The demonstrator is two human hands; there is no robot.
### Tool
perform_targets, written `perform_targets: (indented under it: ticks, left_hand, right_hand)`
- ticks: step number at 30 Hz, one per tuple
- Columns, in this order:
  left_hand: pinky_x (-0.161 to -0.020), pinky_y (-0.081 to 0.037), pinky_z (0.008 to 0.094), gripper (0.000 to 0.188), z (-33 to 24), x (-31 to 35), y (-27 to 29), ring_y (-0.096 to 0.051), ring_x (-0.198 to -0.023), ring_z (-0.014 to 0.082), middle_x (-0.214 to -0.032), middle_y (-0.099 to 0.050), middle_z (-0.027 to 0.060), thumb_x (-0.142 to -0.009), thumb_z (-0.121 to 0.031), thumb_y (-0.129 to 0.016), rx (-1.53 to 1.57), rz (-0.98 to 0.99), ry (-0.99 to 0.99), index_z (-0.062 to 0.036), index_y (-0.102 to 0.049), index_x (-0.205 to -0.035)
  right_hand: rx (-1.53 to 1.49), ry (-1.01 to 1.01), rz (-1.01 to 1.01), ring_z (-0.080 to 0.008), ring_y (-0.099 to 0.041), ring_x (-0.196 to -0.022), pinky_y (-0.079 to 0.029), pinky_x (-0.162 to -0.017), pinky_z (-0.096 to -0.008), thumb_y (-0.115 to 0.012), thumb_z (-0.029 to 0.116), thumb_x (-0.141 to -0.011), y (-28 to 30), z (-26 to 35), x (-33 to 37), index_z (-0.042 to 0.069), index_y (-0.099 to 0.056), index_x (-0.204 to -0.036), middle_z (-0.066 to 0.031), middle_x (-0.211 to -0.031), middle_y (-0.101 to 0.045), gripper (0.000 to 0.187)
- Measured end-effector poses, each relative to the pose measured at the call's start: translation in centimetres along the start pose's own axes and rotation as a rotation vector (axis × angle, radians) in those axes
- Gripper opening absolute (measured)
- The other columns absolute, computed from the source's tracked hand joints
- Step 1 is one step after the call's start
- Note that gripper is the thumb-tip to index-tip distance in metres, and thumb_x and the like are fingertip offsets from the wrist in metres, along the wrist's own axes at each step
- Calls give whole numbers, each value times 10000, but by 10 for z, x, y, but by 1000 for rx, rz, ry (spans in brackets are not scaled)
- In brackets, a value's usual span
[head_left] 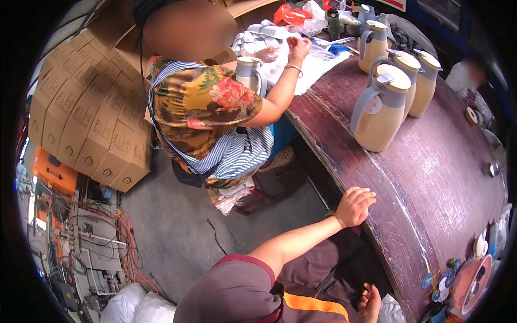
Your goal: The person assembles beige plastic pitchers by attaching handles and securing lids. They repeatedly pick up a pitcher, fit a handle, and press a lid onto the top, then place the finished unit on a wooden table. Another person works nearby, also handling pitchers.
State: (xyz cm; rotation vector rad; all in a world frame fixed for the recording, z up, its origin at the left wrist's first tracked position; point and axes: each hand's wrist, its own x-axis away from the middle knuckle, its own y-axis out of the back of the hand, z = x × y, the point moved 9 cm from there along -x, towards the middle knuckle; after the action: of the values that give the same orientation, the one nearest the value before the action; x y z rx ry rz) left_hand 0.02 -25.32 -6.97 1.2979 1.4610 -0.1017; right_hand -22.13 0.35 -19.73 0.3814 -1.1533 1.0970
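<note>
My left hand [355, 206] rests on the near edge of the dark red table [425, 183], fingers lying on the top, with nothing in it. Low by my lap, my right hand [370, 302] is held with its fingers loosely bent and apart; no object shows in it. Beyond my left hand stands a beige jug [381, 125] with a grey handle and spout, upright on the table. Behind it are more such jugs: one just behind [412, 81], another to its right [425, 89] and one farther back [372, 49]. Neither hand touches them.
A co-worker in a flowered top [207, 102] sits at the table's left side, beside another jug [247, 72] and white wrapping [318, 67]. Brown cartons [89, 116] are stacked at left. A pink fan-like item [474, 282] and small discs [442, 282] lie at the lower right.
</note>
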Motion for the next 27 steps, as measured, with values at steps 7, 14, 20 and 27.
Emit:
perform_targets:
  ticks: [7, 14, 20, 27]
  left_hand:
    - [-1038, -330, 431, 297, 2, -4, -2, -514, -1178, 230, -1209, -609, 30, -835, -201, -490, -2, 2, -4, -113, -634, -1079]
    - [-1032, -336, 430, 275, 5, -10, -5, -520, -1167, 237, -1199, -610, 40, -843, -191, -485, 1, -10, -4, -114, -619, -1071]
    - [-1021, -345, 431, 263, 7, -17, -7, -521, -1162, 242, -1191, -611, 38, -844, -185, -486, 3, -10, 2, -113, -615, -1062]
    - [-1018, -348, 435, 269, 14, -28, -12, -525, -1154, 245, -1186, -613, 38, -842, -193, -485, 16, -5, 10, -113, -616, -1063]
  right_hand:
    - [-36, 0, 42, -40, -424, -439, -301, -357, -168, -542, 364, -956, 17, -4, -19, 108, -663, -1015, 43, -642, -582, 289]
    - [-95, 42, 68, -40, -443, -428, -307, -344, -167, -538, 366, -957, 19, 1, -22, 102, -680, -973, 31, -646, -610, 300]
    - [-65, 67, 22, -33, -441, -432, -305, -355, -151, -552, 364, -952, 10, 13, -11, 89, -677, -974, 32, -646, -604, 303]
    - [-78, 40, 48, -33, -429, -433, -306, -365, -151, -555, 360, -951, 2, 25, -10, 90, -667, -998, 33, -651, -601, 296]
